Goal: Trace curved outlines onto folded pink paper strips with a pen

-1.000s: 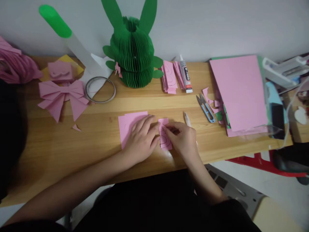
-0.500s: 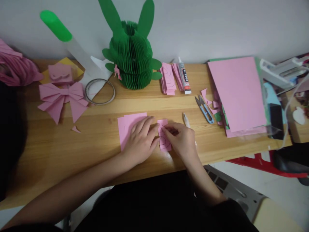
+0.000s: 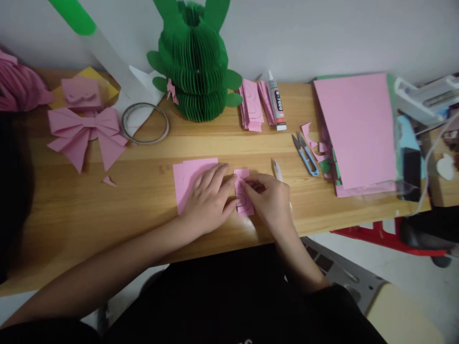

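A small pink paper strip (image 3: 245, 208) with dark curved lines drawn on it lies on the table between my hands. The thumb and forefinger of my right hand (image 3: 269, 197) are pinched together over the strip's middle. My left hand (image 3: 208, 199) rests flat, fingers stretched out, across larger pink paper sheets (image 3: 181, 177); its thumb and forefinger reach the strip's left edge. Part of the sheets is hidden under that hand. Just beyond my right hand lies a white pen-like tool (image 3: 277, 170), partly covered by the hand.
Blue thread snips (image 3: 306, 155) and paper scraps (image 3: 313, 143) lie right, beside a pink paper stack (image 3: 358, 134). Behind stand a green honeycomb-paper figure (image 3: 193, 62), cut strips (image 3: 253, 105) and a glue tube (image 3: 277, 102). A pink paper bow (image 3: 88, 131) and tape roll (image 3: 165, 129) lie left.
The whole scene sits slightly higher in the picture as my head has shifted. Both hands keep nearly the same places on the paper.
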Motion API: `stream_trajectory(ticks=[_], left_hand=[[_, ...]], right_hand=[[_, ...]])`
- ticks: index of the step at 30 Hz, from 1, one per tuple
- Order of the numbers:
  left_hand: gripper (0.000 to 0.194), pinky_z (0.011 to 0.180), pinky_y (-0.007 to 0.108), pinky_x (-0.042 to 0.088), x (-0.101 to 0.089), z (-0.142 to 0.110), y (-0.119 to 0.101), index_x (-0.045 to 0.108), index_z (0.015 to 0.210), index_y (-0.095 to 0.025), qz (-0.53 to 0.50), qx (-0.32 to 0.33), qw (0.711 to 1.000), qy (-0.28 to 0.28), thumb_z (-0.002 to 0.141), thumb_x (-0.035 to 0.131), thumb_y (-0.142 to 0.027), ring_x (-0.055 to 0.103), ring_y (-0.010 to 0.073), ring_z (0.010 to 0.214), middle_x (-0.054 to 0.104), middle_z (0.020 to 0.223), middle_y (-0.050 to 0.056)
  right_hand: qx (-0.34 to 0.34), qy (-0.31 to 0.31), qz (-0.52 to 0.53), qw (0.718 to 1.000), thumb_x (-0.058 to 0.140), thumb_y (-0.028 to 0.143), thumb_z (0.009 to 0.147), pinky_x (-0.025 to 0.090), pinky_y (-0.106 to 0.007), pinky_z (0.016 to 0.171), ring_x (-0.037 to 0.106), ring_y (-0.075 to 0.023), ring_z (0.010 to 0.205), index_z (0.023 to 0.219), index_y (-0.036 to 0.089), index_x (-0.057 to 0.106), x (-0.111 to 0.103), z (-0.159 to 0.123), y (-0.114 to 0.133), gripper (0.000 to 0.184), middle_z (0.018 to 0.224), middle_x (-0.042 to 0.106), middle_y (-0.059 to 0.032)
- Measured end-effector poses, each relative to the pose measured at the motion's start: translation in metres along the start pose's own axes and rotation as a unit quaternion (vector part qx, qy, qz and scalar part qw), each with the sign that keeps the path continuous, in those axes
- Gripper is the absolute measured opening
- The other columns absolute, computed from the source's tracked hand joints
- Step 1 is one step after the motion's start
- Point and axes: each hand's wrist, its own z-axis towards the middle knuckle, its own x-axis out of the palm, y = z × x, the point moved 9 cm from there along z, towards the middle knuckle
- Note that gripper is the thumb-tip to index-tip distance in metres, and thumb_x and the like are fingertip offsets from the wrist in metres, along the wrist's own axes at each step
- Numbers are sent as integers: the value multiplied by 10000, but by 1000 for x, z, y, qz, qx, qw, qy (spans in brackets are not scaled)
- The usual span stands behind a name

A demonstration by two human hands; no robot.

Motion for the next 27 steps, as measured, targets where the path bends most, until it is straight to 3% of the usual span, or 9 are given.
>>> stream_trajectory(ticks=[9, 14, 22, 25, 27], left_hand=[[381, 1030, 539, 474, -4, 1, -1, 631, 1274, -84, 23, 14, 999, -27, 950, 600, -282, 526, 377, 1299, 575, 1388, 236], [287, 1011, 555, 472, -5, 4, 0, 678, 1204, -131, 17, 5, 999, -37, 979, 547, -252, 547, 364, 1263, 604, 1355, 207], [188, 981, 523, 484, -9, 6, 4, 738, 1067, -172, 12, -2, 997, -72, 940, 607, -218, 568, 340, 1210, 644, 1282, 154], [192, 981, 529, 483, -10, 7, 4, 737, 1073, -174, 11, 0, 997, -72, 939, 609, -226, 563, 341, 1213, 641, 1284, 151], [190, 966, 525, 494, -11, 7, 2, 739, 1065, -158, 14, 8, 997, -79, 933, 622, -229, 569, 348, 1202, 645, 1273, 165]], right_hand=[[-10, -10, 6, 1000, 700, 227, 793, 541, -321, 656, 692, -190, 650, 801, 214, 781, 0, -2, -1, 82, 772, 783, -45], [-6, -7, -2, 1000, 694, 214, 795, 548, -329, 679, 694, -191, 668, 805, 220, 780, 1, -2, -1, 87, 785, 781, -41], [-10, 0, -13, 1000, 694, 208, 809, 542, -323, 681, 673, -185, 668, 833, 201, 771, 3, -1, -1, 81, 766, 752, -45], [-53, -4, -15, 998, 695, 184, 798, 546, -304, 647, 647, -163, 640, 920, 201, 760, 2, -4, 0, 139, 766, 721, -24], [-123, -15, -30, 992, 685, 185, 827, 561, -321, 663, 657, -176, 693, 1008, 199, 752, -1, -12, 6, 194, 819, 709, -35]])
